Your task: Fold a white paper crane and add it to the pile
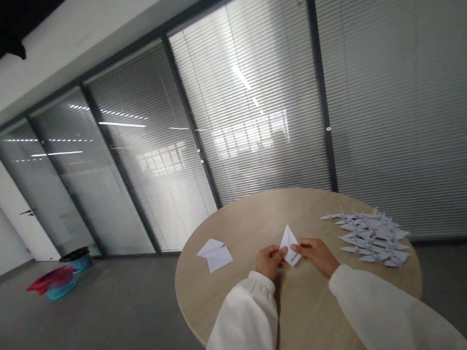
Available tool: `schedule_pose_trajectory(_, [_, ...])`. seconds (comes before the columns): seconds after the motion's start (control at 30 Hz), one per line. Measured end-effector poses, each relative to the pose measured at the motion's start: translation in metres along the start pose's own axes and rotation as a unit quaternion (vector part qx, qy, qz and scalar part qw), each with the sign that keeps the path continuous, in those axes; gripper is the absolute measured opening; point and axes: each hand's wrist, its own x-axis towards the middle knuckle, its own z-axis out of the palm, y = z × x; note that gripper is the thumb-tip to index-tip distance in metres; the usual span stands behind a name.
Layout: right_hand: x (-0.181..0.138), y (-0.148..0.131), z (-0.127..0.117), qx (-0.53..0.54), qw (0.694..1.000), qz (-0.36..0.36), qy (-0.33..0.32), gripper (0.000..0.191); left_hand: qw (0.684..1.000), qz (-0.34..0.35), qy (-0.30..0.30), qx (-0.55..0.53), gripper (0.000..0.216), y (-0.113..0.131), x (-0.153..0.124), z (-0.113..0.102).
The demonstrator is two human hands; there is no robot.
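The white, kite-shaped piece of folded paper [289,242], found over the round, pale wood-grain table [318,316] with its narrow point directed away from the person, is pinched at its left edge by the bare left hand [269,261] and at its right edge by the bare right hand [318,254], both thumbs on the upper face; contact with the tabletop cannot be determined. Judged very light, stiffer along creases, flexible and easily crumpled or torn elsewhere, low slip risk. Recommended hold: layered side edges, light fingertip pressure, sparing the thin tip.
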Motion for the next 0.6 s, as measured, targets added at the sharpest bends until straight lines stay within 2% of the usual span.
schedule_pose_trajectory(0.2, [-0.0003, -0.0011, -0.0012, 0.017, 1.000, -0.002, 0.002, 0.036, 0.999, 0.008, -0.015, 0.031, 0.042, 0.0016, -0.0026, -0.0002])
schedule_pose_trajectory(0.6, [-0.0017, -0.0061, -0.0004, 0.041, 0.999, 0.011, -0.003, 0.037, 0.992, 0.020, 0.023, 0.120, 0.043, 0.0033, -0.0014, -0.0035])
